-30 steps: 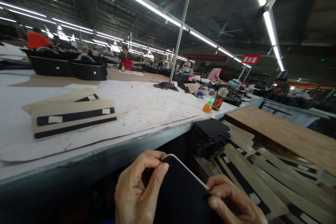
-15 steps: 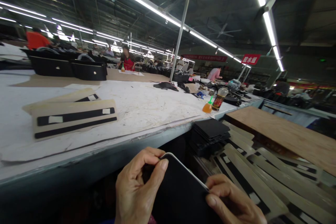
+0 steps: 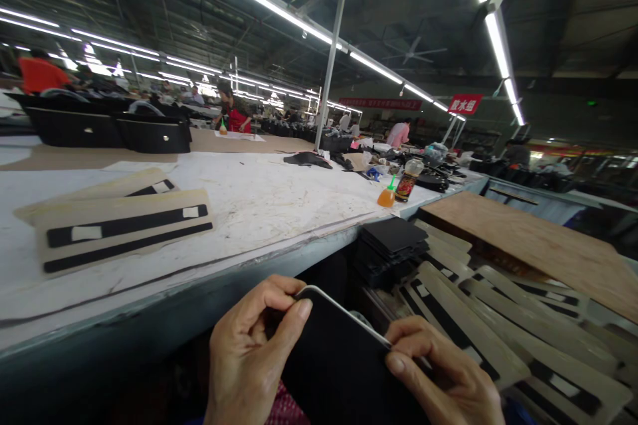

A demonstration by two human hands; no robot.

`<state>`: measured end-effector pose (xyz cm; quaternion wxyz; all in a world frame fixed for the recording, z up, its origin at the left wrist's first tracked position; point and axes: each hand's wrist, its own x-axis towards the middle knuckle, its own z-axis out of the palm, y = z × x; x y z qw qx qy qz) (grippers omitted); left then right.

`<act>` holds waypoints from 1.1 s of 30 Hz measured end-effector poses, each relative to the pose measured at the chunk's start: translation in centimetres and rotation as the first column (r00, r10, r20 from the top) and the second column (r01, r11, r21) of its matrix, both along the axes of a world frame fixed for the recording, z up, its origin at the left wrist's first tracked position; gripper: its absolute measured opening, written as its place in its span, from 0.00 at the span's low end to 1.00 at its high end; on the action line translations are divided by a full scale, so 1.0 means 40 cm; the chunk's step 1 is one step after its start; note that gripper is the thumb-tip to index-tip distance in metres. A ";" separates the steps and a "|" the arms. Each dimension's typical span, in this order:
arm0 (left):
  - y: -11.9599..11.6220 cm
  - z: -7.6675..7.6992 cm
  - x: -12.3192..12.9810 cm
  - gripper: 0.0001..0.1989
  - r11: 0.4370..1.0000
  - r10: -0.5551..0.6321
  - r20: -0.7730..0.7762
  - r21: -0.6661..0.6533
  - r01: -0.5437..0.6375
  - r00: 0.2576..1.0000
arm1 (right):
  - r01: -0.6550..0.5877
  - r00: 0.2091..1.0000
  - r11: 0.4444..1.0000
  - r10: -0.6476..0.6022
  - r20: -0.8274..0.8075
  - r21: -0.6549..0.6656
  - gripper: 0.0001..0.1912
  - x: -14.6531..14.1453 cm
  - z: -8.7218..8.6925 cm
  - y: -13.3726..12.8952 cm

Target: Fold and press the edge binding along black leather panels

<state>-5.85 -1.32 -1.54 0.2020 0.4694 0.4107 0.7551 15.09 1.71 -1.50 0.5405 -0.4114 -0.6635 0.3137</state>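
Note:
A black flat panel (image 3: 343,362) with a rounded corner and a thin white edge is held up before me, below the table's front edge. My left hand (image 3: 256,345) pinches its upper left corner between thumb and fingers. Farther along the white edge, my right hand (image 3: 441,365) grips the panel the same way, on its right side. The panel's lower part runs out of the picture. Past my right hand lie several beige pieces (image 3: 463,329) with black strips and pale patches, beside a stack of black panels (image 3: 391,239).
The white-covered table (image 3: 269,212) bears two beige pieces with black strips (image 3: 129,229) at left, black bags (image 3: 100,126) behind them, and an orange glue bottle (image 3: 386,194) beside a dark-labelled bottle (image 3: 407,182). A wooden board (image 3: 538,239) lies at right. People work farther back.
The view has turned slightly to the right, so the table's things sit farther left. Both hands keep their pinch on the panel, with little visible shift along its edge.

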 end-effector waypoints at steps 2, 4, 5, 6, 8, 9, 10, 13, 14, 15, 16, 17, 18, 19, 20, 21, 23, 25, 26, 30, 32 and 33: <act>-0.002 -0.002 -0.002 0.10 1.000 -0.023 0.046 -0.019 0.023 0.999 | -0.013 1.000 1.000 0.013 -0.006 0.005 0.13 -0.003 0.008 -0.002; -0.003 -0.005 -0.006 0.10 0.997 -0.056 0.090 -0.039 0.060 0.994 | -0.020 1.000 1.000 0.020 -0.006 0.010 0.11 -0.005 0.016 -0.003; -0.003 -0.007 -0.008 0.10 0.995 -0.076 0.111 -0.047 0.082 0.991 | -0.023 1.000 1.000 0.023 -0.003 0.013 0.11 -0.006 0.020 -0.003; -0.002 -0.010 -0.011 0.09 0.993 -0.097 0.130 -0.054 0.104 0.987 | -0.027 1.000 0.999 0.027 0.003 0.017 0.11 -0.006 0.023 -0.003; 0.002 -0.015 -0.016 0.09 0.988 -0.126 0.157 -0.065 0.137 0.980 | -0.032 0.999 0.999 0.032 0.024 0.032 0.11 -0.007 0.028 -0.002; 0.004 -0.017 -0.018 0.09 0.986 -0.139 0.166 -0.067 0.151 0.976 | -0.034 0.999 0.999 0.033 0.039 0.041 0.11 -0.006 0.030 -0.001; 0.006 -0.018 -0.021 0.09 0.984 -0.147 0.177 -0.071 0.161 0.973 | -0.036 0.998 0.998 0.034 0.055 0.049 0.11 -0.005 0.032 0.001; 0.010 -0.017 -0.031 0.07 0.980 -0.147 0.208 -0.104 0.172 0.967 | -0.050 0.994 0.996 0.042 0.101 0.078 0.11 0.001 0.034 0.011; 0.010 -0.015 -0.035 0.07 0.978 -0.142 0.207 -0.124 0.170 0.968 | -0.058 0.992 0.994 0.047 0.115 0.091 0.11 0.005 0.034 0.015; 0.010 -0.012 -0.041 0.09 0.974 -0.139 0.193 -0.151 0.169 0.971 | -0.068 0.990 0.992 0.054 0.128 0.108 0.11 0.009 0.034 0.019; 0.009 -0.008 -0.046 0.12 0.969 -0.145 0.158 -0.175 0.172 0.977 | -0.080 0.988 0.988 0.061 0.141 0.129 0.11 0.013 0.035 0.024; 0.008 -0.003 -0.051 0.14 0.964 -0.153 0.108 -0.201 0.172 0.982 | -0.092 0.986 0.985 0.069 0.154 0.149 0.11 0.018 0.036 0.028; 0.007 0.002 -0.057 0.15 0.961 -0.161 0.043 -0.221 0.166 0.986 | -0.106 0.983 0.981 0.078 0.167 0.164 0.11 0.023 0.037 0.032; 0.006 0.007 -0.061 0.13 0.961 -0.167 -0.031 -0.230 0.155 0.986 | -0.117 0.980 0.978 0.086 0.179 0.171 0.11 0.027 0.039 0.036; 0.006 0.012 -0.064 0.11 0.962 -0.166 -0.107 -0.235 0.138 0.980 | -0.124 0.977 0.978 0.091 0.190 0.169 0.11 0.030 0.042 0.039; 0.006 0.016 -0.067 0.08 0.965 -0.158 -0.175 -0.235 0.115 0.972 | -0.126 0.975 0.979 0.092 0.201 0.160 0.12 0.033 0.045 0.041; 0.006 0.021 -0.068 0.05 0.974 -0.122 -0.272 -0.219 0.062 0.955 | -0.130 0.971 0.980 0.096 0.217 0.150 0.12 0.036 0.052 0.045; 0.007 0.018 -0.068 0.02 0.978 -0.100 -0.298 -0.203 0.039 0.949 | -0.149 0.967 0.975 0.109 0.230 0.164 0.11 0.037 0.060 0.049; 0.008 0.015 -0.069 0.02 0.979 -0.099 -0.289 -0.200 0.042 0.952 | -0.163 0.964 0.971 0.119 0.237 0.175 0.11 0.037 0.065 0.051; 0.016 -0.004 -0.071 0.06 0.965 -0.099 -0.247 -0.261 0.032 0.964 | -0.216 0.946 0.957 0.155 0.286 0.196 0.10 0.036 0.088 0.055; 0.021 -0.008 -0.071 0.06 0.968 -0.043 -0.351 -0.247 -0.048 0.935 | -0.234 0.935 0.949 0.160 0.317 0.212 0.09 0.033 0.098 0.055; 0.022 -0.008 -0.069 0.04 0.975 -0.008 -0.433 -0.202 -0.088 0.901 | -0.239 0.931 0.946 0.158 0.329 0.220 0.09 0.031 0.102 0.056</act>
